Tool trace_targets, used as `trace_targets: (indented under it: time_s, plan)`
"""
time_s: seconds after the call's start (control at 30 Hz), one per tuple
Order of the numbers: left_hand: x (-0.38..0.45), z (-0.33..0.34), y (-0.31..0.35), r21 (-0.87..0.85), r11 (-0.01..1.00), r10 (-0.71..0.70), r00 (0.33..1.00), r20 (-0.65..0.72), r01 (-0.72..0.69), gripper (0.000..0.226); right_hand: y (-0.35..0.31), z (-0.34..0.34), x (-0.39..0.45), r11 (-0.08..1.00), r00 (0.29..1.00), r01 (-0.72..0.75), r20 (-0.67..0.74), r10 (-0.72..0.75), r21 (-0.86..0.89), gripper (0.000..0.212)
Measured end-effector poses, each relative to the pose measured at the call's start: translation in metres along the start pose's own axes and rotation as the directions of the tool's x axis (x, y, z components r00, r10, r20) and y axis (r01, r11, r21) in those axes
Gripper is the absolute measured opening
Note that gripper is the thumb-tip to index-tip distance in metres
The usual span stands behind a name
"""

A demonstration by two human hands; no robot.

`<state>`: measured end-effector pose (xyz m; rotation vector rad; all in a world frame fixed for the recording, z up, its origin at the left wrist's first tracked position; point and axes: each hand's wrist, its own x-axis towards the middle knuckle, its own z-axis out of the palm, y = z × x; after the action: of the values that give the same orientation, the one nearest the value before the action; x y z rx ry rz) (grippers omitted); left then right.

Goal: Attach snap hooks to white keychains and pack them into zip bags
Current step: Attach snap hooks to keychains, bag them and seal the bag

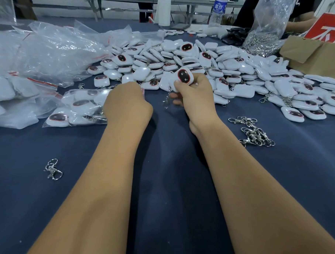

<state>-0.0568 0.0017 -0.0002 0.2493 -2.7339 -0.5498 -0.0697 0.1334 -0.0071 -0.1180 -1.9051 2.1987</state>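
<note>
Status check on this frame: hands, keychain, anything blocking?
Right hand grips white keychain, snap hook dangling. Left hand curled at filled zip bag; grip unclear. Nothing blocking.

Small assembly and packing workshop: a blue-covered worktable (165, 184) heaped with white keychains (188, 56), loose snap hooks (255, 132), filled zip bags (79, 107) and a cardboard box (313, 57).
</note>
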Motion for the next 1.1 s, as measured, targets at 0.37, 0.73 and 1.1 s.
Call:
trace_targets:
  time_s: [0.37, 0.73, 1.1]
  plan:
    - [0.005, 0.001, 0.005, -0.722, 0.691, -0.062, 0.998, -0.014, 0.032, 0.027, -0.007, 0.012, -0.009, 0.914, 0.973, -0.093, 0.231, -0.001, 0.394, 0.020]
    - [0.006, -0.005, 0.007, -0.794, 0.600, -0.153, 0.960, -0.234, -0.098, 0.021, 0.001, 0.015, -0.016, 0.818, 0.938, 0.311, 0.294, -0.183, -0.484, 0.008]
    - [0.004, -0.010, 0.008, -0.797, 0.590, -0.189, 0.937, -0.295, -0.132, 0.020, -0.002, 0.022, -0.024, 0.752, 0.879, 0.396, 0.454, -0.144, -0.527, 0.052]
